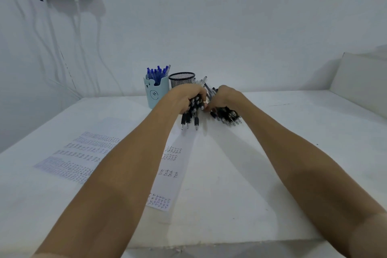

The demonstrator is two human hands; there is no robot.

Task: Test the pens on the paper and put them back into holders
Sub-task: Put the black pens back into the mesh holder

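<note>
Near the far edge of the white tabletop (240,174), the thin black plastic pens with dark rubbery grips (189,118) sit in two bunches, one in each hand. The left hand (186,98) has its fingers curled tight round one bunch, tips pointing down. The right hand (225,97) wraps round the other.

Just behind them the round black wire-mesh holder (181,79) looks empty, so these pens are not put back yet. Beside it the pale blue bear cup (156,94) is full of blue pens (157,72). The flat white paper (184,153), nearer the front edge, has many rows of small marks, so I think lots of testing is done.
</note>
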